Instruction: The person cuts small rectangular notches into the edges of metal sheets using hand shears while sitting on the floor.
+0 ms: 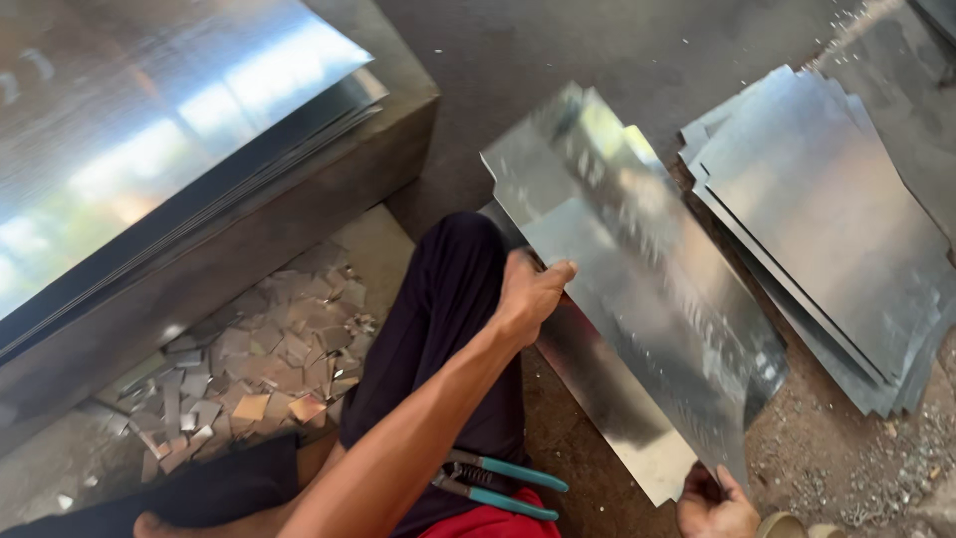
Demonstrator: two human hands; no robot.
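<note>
the fingers of the left hand [533, 291] are bent around the long edge of a shiny cut metal sheet [637, 289], with the thumb on the top face, so this hand is grasping the sheet near its middle. the right hand [715, 503] is at the bottom of the view, and its fingers close on the near corner of the same sheet; only a part of this hand is visible. with one grip on the side and one on the corner, the thin sheet looks held tilted and lifted, probably so that it does not bend or slide.

the sheet is in front of the person, over the bare ground, and under it lies another sheet [607, 399] of similar shape, partly covered. the left forearm passes over the person's knee in dark trousers [438, 329], which seems to give support to the arm. on the lap, just beside the arm, rest tin snips with teal handles [508, 483], close enough to take quickly.

to the right is a pile of cut sheets [827, 229], laid flat one on another, near the held sheet but apart from it. to the left, a big stack of uncut sheets [149, 130] sits on a block [299, 229], and beside it on the ground are many small offcuts [259, 369], gathered in one place away from the good pieces.
</note>
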